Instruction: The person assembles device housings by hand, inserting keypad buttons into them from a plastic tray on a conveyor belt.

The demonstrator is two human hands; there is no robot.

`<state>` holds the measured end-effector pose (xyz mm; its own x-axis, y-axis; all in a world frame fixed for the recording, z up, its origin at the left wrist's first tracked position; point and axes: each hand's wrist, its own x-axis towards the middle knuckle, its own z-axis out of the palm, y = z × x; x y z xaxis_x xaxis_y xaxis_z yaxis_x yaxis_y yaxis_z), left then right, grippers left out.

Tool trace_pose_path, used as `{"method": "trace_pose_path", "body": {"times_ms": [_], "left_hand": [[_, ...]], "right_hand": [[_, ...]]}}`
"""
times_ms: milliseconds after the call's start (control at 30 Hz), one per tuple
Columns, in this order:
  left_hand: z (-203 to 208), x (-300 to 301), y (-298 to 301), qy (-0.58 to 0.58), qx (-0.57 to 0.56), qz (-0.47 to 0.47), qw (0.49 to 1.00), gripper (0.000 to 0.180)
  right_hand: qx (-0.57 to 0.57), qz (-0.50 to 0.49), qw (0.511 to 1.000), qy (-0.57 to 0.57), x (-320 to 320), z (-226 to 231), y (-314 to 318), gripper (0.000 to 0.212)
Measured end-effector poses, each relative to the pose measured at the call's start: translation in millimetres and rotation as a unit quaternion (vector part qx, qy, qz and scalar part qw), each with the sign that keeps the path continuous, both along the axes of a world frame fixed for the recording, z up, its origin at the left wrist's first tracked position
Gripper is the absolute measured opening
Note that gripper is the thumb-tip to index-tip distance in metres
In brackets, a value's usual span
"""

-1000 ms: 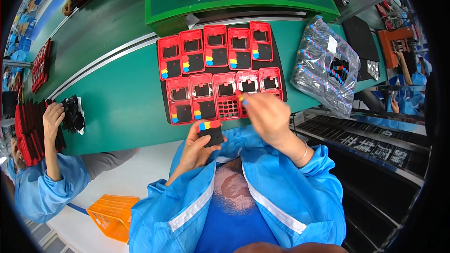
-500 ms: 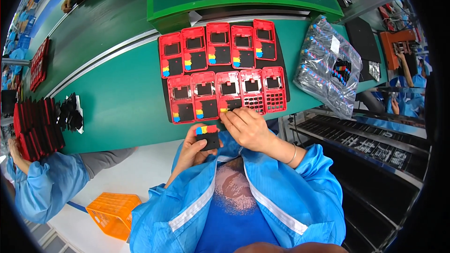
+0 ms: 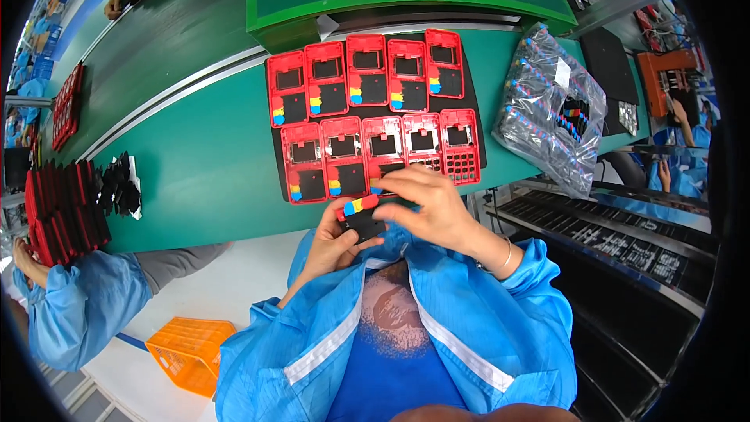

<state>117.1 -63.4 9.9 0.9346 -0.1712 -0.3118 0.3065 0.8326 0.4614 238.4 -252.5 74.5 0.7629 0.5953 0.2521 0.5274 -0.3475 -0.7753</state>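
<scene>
My left hand is closed on black rubber keypads with red, yellow and blue keys along the top edge, held just off the table's near edge. How many are in the stack cannot be made out. Right above it, my right hand has its fingers and thumb apart, the thumb close to the coloured keys. Its fingers partly cover the middle red handset housing of the near row. Two rows of such housings lie on a black mat. Most have a keypad inside; two at the near right show bare key holes.
At the right lies a clear plastic bag of keypads. A stack of red and black housings and a black pile are on the left, beside a co-worker's blue sleeve. A green raised shelf spans the back. An orange crate stands below.
My right hand has lifted off the near middle housing, and its thumb has opened toward the left hand. The left hand has tilted the keypads and shifted slightly right.
</scene>
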Motion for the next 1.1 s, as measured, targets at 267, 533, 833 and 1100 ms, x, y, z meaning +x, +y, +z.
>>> {"method": "trace_pose_path", "body": {"times_ms": [267, 533, 833, 1100], "left_hand": [[-8, 5, -3, -0.010, -0.047, 0.000, 0.999, 0.042], [-4, 12, -6, -0.001, 0.012, -0.024, 1.000, 0.050], [-2, 15, -9, 0.004, 0.029, -0.048, 0.998, 0.059], [-6, 16, -7, 0.002, 0.025, -0.062, 0.998, 0.056]], "right_hand": [[0.230, -0.162, 0.924, 0.258, -5, 13, -20, 0.018], [-0.192, 0.005, 0.980, -0.048, 38, 11, -59, 0.020], [-0.101, -0.077, 0.976, -0.178, 31, -21, -48, 0.018], [-0.128, -0.058, 0.967, -0.210, 26, -25, -72, 0.021]]}}
